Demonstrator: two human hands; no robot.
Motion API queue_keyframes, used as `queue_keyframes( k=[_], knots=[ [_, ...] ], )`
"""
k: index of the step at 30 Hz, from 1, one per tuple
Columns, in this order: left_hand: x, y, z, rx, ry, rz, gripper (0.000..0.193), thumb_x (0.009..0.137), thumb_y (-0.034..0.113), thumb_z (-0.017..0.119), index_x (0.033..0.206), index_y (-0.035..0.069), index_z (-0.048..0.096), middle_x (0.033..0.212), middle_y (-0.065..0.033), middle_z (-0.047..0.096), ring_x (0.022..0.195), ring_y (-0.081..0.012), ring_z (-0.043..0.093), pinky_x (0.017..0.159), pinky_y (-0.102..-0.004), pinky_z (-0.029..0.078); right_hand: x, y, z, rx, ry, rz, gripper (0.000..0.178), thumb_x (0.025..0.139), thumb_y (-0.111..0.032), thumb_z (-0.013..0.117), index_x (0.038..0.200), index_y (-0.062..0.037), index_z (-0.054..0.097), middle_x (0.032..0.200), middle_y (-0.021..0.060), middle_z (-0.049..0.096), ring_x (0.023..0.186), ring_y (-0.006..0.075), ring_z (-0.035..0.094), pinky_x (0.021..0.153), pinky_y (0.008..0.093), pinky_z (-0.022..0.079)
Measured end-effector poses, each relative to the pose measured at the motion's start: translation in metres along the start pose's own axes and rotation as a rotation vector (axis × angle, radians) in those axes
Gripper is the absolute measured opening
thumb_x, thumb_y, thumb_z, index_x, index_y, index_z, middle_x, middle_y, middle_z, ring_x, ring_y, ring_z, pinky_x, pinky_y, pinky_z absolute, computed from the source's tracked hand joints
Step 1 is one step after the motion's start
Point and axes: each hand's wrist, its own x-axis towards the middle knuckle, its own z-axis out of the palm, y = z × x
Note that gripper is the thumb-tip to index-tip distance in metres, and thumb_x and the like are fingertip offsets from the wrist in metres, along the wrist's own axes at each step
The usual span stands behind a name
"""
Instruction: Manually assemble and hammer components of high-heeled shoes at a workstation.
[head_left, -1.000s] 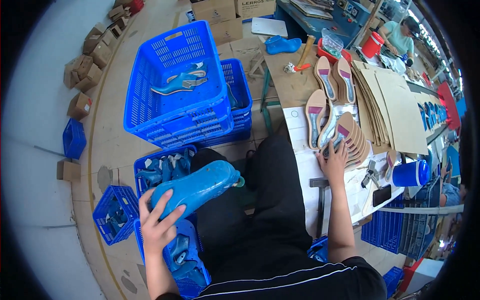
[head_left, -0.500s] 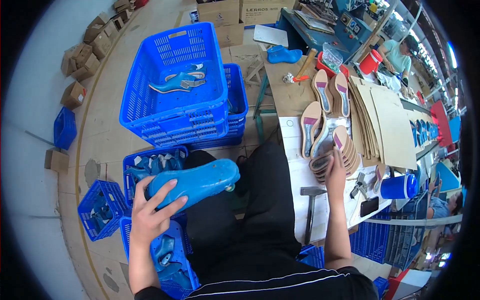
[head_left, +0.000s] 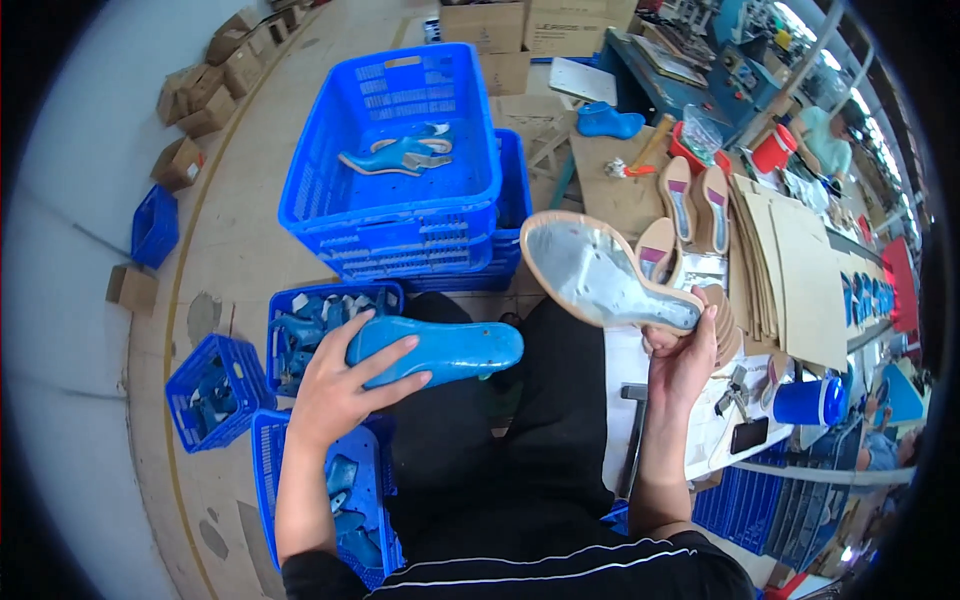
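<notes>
Small brown cardboard boxes (head_left: 205,95) lie in a loose row on the floor along the pale wall at upper left, with one more brown box (head_left: 131,289) apart, lower down by the wall. Two large tan cardboard cartons (head_left: 530,25) stand side by side at top centre, behind the blue crates. A small dark flat phone-like screen (head_left: 749,435) lies on the counter at right.

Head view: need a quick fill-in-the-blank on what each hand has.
1. The left hand holds a ____ shoe last over the lap.
2. The right hand lifts an insole with a ____ rim.
3. The big crate behind the last is ____.
4. The cup right of the right hand is ____.

Missing: blue; tan; blue; blue
</notes>
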Motion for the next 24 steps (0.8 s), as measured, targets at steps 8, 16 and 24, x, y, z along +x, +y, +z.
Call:
queue_keyframes(
  k=[8,16,24],
  knots=[
    [-0.063,0.027,0.005,-0.212,0.12,-0.359,0.061,0.079,0.027,0.084,0.138,0.027,0.071,0.16,-0.0201,0.052,0.137,-0.0512,0.053,0.107,-0.0599,0.048,0.038,0.0,-0.077,-1.533,-0.117,-0.637,0.026,0.109,-0.012,0.055,0.128,-0.0026,0.07,0.129,0.0208,0.073,0.128,0.04,0.066,0.113,0.0475,0.049],
    [-0.071,0.044,0.024,-0.298,0.237,-0.542,0.064,0.091,0.055,0.077,0.145,0.023,0.067,0.162,-0.0236,0.048,0.139,-0.0507,0.05,0.111,-0.0628,0.043,0.06,0.066,-0.116,-1.94,-0.193,-0.503,0.052,0.098,-0.037,0.07,0.139,-0.0045,0.066,0.151,0.0239,0.058,0.147,0.052,0.043,0.126,0.0648,0.022],
    [-0.062,0.043,0.017,-0.308,0.189,-0.539,0.063,0.09,0.054,0.079,0.141,0.018,0.07,0.162,-0.0242,0.048,0.138,-0.0491,0.052,0.112,-0.0596,0.044,0.098,0.133,-0.129,-2.083,-0.182,-0.525,0.058,0.104,-0.027,0.057,0.153,0.002,0.052,0.154,0.0325,0.052,0.14,0.0552,0.049,0.124,0.0643,0.025]
  ],
)
